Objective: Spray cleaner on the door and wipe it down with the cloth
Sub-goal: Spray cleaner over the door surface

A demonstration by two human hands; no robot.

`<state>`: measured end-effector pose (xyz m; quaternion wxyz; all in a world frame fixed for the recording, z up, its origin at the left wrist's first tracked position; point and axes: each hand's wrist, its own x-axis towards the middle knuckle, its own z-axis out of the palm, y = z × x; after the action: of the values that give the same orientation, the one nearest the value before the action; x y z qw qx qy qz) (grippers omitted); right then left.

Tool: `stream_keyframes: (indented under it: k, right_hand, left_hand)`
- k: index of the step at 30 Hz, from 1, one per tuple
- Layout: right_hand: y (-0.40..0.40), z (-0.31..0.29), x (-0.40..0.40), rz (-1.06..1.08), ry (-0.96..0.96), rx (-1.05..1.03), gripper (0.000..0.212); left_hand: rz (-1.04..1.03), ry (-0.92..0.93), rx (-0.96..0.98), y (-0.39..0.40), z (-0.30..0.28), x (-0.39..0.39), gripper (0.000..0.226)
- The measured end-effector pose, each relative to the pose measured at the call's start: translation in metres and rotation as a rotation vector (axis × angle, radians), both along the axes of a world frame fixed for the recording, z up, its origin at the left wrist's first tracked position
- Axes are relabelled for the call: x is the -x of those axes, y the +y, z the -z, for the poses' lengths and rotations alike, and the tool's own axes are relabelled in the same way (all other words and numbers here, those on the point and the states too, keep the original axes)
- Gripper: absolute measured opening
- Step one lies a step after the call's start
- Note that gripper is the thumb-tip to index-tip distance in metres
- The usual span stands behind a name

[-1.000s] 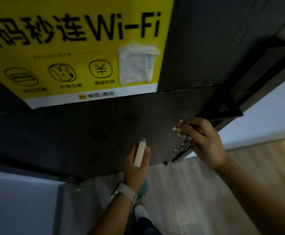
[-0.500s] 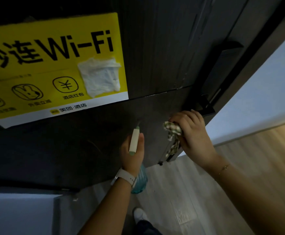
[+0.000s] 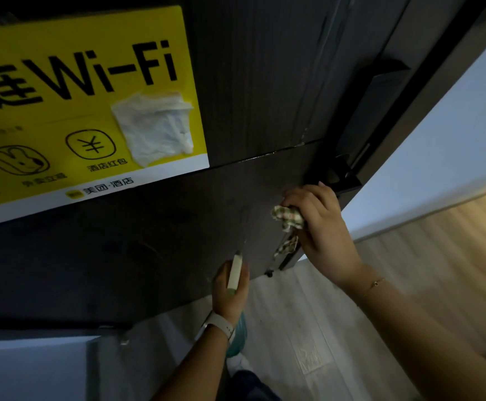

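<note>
A dark wooden door [image 3: 155,244] fills most of the head view. My left hand [image 3: 228,287] grips a spray bottle [image 3: 234,273] with a pale green-white head, its nozzle close to the lower door panel; the teal bottle body [image 3: 237,334] shows below my wrist. My right hand [image 3: 320,221] holds a checked cloth [image 3: 286,218] bunched against the door's lower right edge, just under the black handle [image 3: 372,111]. Part of the cloth hangs down beside the door edge.
A yellow Wi-Fi poster [image 3: 77,111] with a crumpled white patch [image 3: 155,128] is stuck on the door's upper left. A pale wall [image 3: 438,146] stands to the right. Light wood floor [image 3: 308,328] lies below, with my shoe [image 3: 240,364] near the door.
The view has shifted, so the poster sits further left and lower. My right hand with the cloth has moved a little up the door edge; my left hand keeps the bottle near the lower panel.
</note>
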<state>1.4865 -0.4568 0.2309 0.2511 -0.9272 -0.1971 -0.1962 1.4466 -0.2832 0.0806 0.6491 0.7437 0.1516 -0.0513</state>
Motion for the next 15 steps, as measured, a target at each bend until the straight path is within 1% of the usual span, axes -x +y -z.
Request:
stream_keyframes:
  k: [5, 9, 11, 15]
  right_hand:
    - [-0.001, 0.001, 0.001, 0.011, -0.002, -0.002, 0.023]
    - [-0.001, 0.004, 0.001, 0.008, -0.010, -0.011, 0.023]
    - [0.001, 0.005, 0.001, 0.011, -0.016, -0.021, 0.022]
    - [0.004, 0.006, 0.001, 0.034, -0.030, -0.032, 0.023]
  left_hand:
    - [0.014, 0.095, -0.047, -0.004, 0.034, -0.008, 0.020]
    - [-0.015, 0.102, -0.083, -0.008, 0.037, -0.010, 0.030]
    - [-0.041, 0.125, -0.059, -0.007, 0.039, -0.006, 0.032]
    - [-0.081, 0.190, 0.017, 0.000, 0.048, 0.004, 0.026]
